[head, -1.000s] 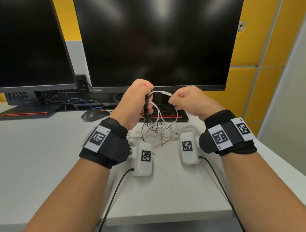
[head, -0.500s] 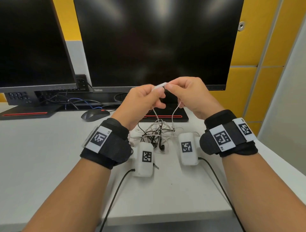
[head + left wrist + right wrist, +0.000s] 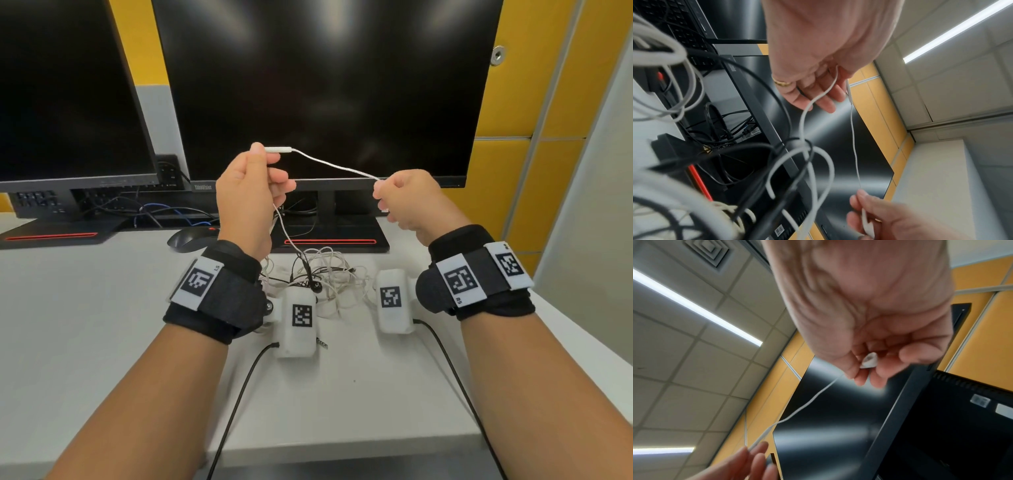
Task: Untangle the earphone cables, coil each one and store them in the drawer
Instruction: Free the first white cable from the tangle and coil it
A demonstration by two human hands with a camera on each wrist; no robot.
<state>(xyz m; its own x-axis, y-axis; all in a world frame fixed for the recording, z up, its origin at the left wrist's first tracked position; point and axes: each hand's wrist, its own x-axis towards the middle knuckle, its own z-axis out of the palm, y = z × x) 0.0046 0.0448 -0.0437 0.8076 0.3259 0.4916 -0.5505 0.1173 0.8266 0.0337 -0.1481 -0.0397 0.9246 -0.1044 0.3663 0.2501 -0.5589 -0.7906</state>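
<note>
the left hand (image 3: 251,195) pinches the inline remote (image 3: 278,149) of a white earphone cable (image 3: 334,166), above the tangle (image 3: 318,274) on the worktop (image 3: 85,325); the right hand (image 3: 407,202), right of the tangle and raised too, pinches the earbud (image 3: 869,361) at the cable's other end; the cable hangs slack between the hands, and one strand drops from the left hand into the tangle; the cable looks thin, light and soft, so it probably snags easily; holding the hard parts seems safer than pulling the wire; no drawer is in view.
</note>
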